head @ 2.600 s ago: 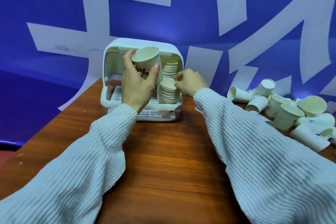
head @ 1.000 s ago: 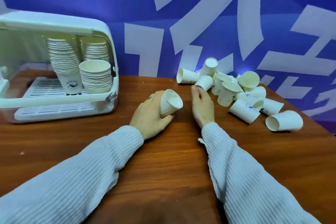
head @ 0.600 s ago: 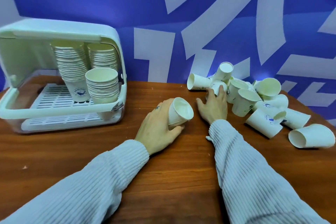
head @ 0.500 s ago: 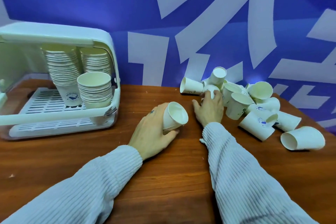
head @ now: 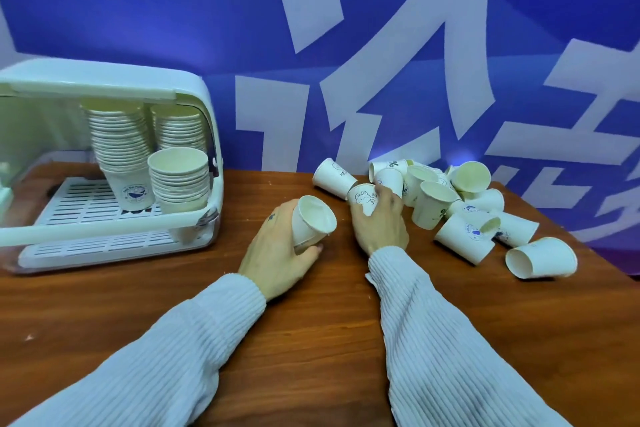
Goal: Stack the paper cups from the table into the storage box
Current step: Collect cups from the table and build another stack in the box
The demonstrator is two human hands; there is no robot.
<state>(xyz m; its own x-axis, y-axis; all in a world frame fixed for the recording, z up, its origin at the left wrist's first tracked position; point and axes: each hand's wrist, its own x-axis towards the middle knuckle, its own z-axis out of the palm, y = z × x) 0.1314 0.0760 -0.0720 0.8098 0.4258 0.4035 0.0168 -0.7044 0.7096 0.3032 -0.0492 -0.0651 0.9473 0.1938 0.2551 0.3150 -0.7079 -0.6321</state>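
Note:
My left hand [head: 277,253] holds a white paper cup [head: 311,224] tilted with its mouth up and to the right, low over the middle of the table. My right hand [head: 379,224] is closed around another cup with a bear print [head: 362,199] at the near edge of the loose pile [head: 450,201]. Several cups lie on their sides or stand in that pile on the right. At the left stands the white storage box [head: 194,87], its lid up, with three stacks of cups [head: 180,177] inside.
The wooden table [head: 311,340] ends at the right behind the pile. One cup [head: 542,256] lies apart near that right edge. A blue wall with white shapes [head: 346,45] stands close behind the box and the pile.
The view swung from the box to the pile. My right hand reached into the pile and closed on the bear-print cup. My left hand kept its cup and stayed near the middle.

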